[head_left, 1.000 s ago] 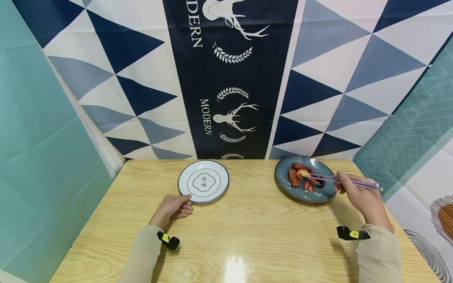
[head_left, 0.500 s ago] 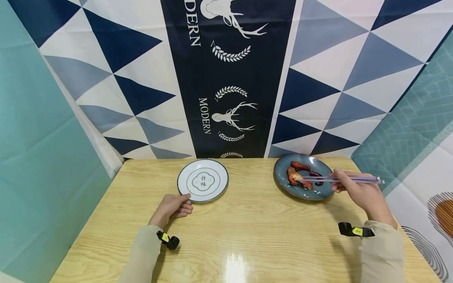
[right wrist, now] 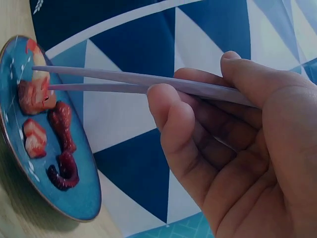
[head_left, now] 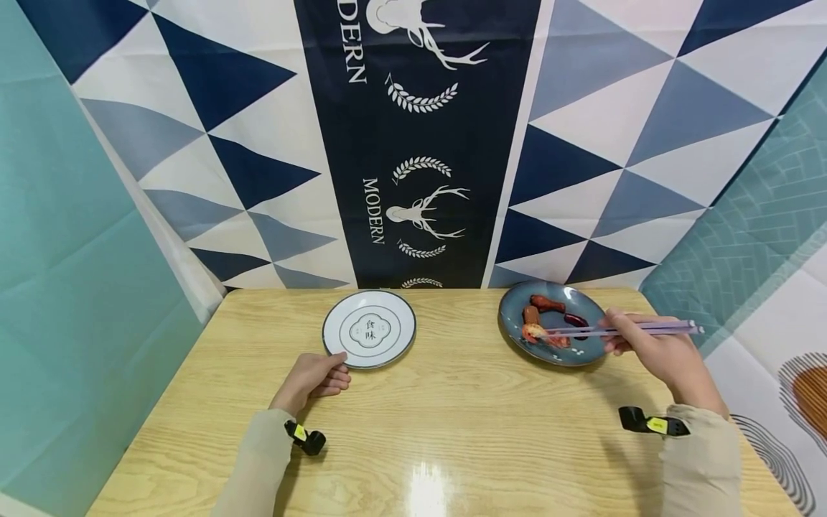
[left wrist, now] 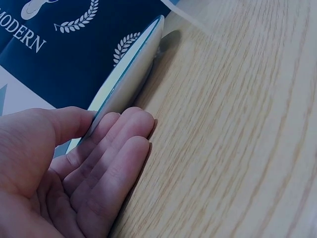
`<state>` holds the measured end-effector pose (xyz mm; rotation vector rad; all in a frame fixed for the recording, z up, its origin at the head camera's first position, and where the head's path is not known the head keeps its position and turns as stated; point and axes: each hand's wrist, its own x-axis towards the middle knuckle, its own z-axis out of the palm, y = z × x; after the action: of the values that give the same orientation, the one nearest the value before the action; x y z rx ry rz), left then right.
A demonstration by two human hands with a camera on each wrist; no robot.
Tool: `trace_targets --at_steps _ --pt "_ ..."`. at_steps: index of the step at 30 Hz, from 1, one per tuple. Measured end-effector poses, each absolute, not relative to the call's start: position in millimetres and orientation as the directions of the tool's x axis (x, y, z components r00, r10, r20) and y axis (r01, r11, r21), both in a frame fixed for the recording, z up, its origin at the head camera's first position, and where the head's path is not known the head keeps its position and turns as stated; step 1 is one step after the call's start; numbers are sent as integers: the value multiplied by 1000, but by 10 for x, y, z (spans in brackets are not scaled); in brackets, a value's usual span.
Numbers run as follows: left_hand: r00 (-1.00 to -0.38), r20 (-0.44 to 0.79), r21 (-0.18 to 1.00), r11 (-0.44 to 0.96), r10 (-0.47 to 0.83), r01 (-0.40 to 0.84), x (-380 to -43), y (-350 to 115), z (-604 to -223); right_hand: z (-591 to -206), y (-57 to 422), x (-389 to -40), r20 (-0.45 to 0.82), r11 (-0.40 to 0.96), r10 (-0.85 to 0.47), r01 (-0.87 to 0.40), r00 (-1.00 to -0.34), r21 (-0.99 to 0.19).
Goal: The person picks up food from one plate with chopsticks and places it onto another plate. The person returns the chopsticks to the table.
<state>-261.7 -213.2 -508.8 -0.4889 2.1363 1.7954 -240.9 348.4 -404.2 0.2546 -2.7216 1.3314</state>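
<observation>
My left hand pinches the near-left rim of a white plate with dark lettering. In the left wrist view the thumb lies on top and the fingers are underneath. My right hand holds a pair of pale purple chopsticks. Their tips reach an orange-and-white piece that looks like a shrimp, at the left of a blue-grey plate; whether they grip it firmly cannot be told. A drumstick, a brown sausage-like piece, a dark red curled piece and a red-and-white piece lie there too.
Both plates rest toward the back of a light wooden table. A patterned cloth hangs just behind its back edge. Teal sheets flank the left and right sides. The bare tabletop lies between the two plates.
The chopsticks and the shrimp-like piece have shifted left and toward me across the blue-grey plate, exposing the brown piece behind. My left hand stays at the white plate's rim.
</observation>
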Motion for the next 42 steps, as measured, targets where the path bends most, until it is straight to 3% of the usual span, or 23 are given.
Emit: trace_targets --at_steps 11,42 --pt "-894 -444 880 158 -69 -449 -2624 -2132 -5099 -3916 3440 -2391 7 647 -127 -88 -992 -757" --pt "-902 -427 888 158 -61 -431 -2612 -2133 -5106 -3816 3237 -2354 11 642 -190 -133 -982 -755"
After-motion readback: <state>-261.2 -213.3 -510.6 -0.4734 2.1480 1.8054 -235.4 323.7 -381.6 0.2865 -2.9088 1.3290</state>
